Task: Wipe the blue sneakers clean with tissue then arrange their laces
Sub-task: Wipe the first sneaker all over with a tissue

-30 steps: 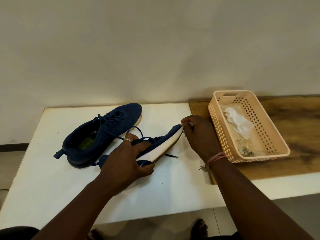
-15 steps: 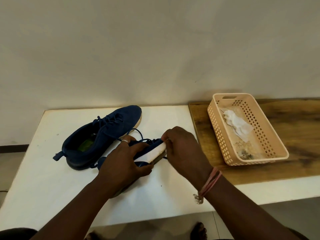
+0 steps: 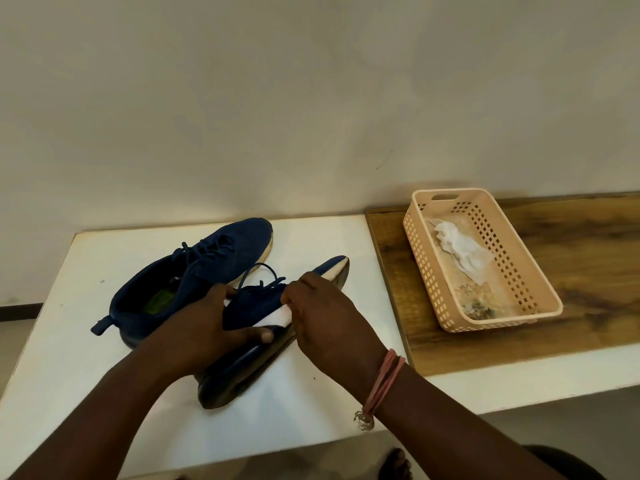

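The wiping step looks to be in hand. The left hand (image 3: 204, 327) grips the near sneaker (image 3: 252, 308), tipped on its side on the white table (image 3: 69, 341), thumb curled under the sole. The right hand (image 3: 322, 313) pinches a bit of tissue (image 3: 277, 318) against its pale sole edge. The other sneaker (image 3: 194, 275) sits upright just behind. More tissue lies in the basket (image 3: 540, 306) to the right. Next, I'd guess, a steady stroke along the edge toward the toe, with the laces left for later

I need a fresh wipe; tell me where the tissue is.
The tissue lies inside the peach basket on the wooden board, right of the shoes.
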